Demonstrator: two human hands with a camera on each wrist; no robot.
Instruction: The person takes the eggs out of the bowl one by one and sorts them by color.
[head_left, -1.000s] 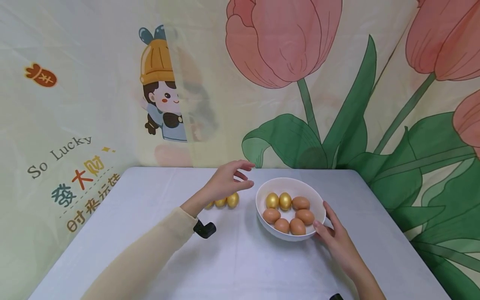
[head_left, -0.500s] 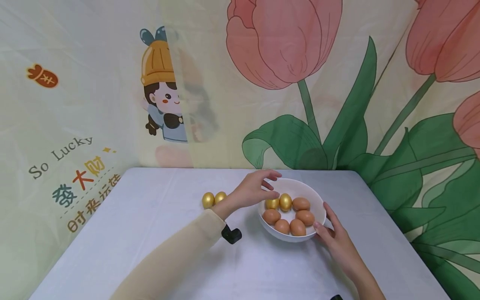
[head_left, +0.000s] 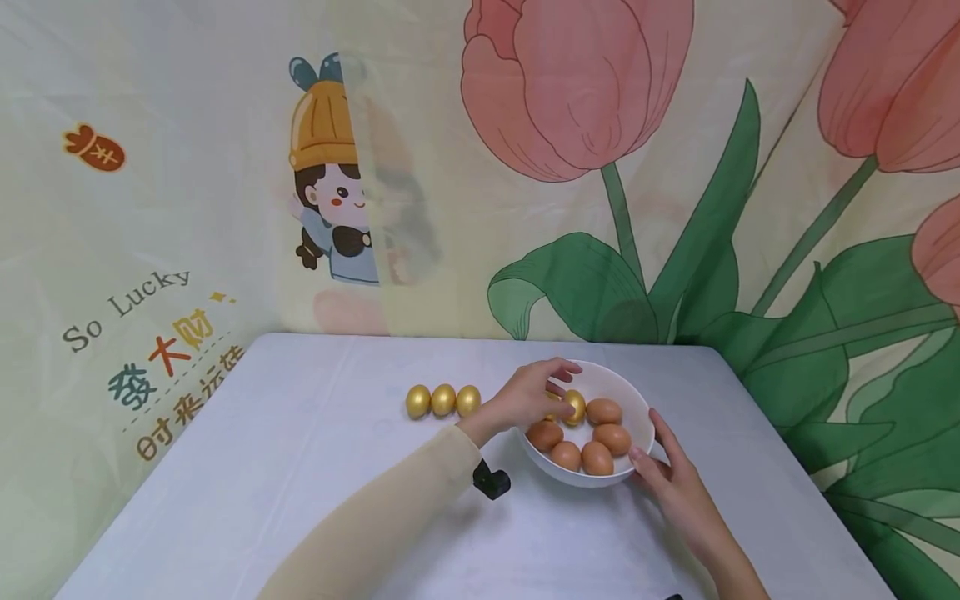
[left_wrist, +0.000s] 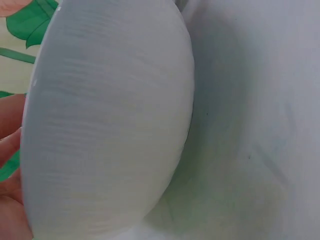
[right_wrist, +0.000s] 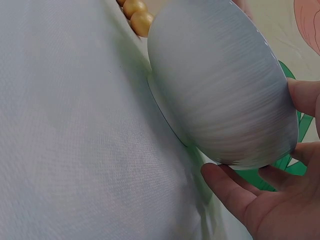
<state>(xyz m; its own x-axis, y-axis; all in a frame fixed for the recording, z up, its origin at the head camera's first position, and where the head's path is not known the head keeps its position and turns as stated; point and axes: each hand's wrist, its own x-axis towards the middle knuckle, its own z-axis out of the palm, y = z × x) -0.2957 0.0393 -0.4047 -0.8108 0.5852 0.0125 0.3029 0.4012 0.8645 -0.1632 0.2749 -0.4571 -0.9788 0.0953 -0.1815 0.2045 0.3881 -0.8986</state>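
A white bowl (head_left: 581,477) holds several brown eggs (head_left: 597,457) and two golden eggs (head_left: 576,407). My left hand (head_left: 525,397) reaches over the bowl's left rim, its thumb and fingers spread apart above the golden eggs; one of these is mostly behind the hand. Whether the thumb touches an egg is hard to tell. On the right, my right hand (head_left: 678,496) holds the bowl, thumb at the rim and fingers against the outer wall (right_wrist: 220,90). In the left wrist view, the bowl's side (left_wrist: 110,120) hides the eggs, and left-hand fingers (left_wrist: 9,150) show beyond the rim.
Three more golden eggs (head_left: 443,401) stand in a row on the white-covered table (head_left: 360,475), left of the bowl. A printed cloth (head_left: 420,167) with tulips and a cartoon figure hangs behind the table's far edge.
My left hand has moved right, from above the row of golden eggs to over the bowl, uncovering that row. The right hand keeps its hold on the bowl.
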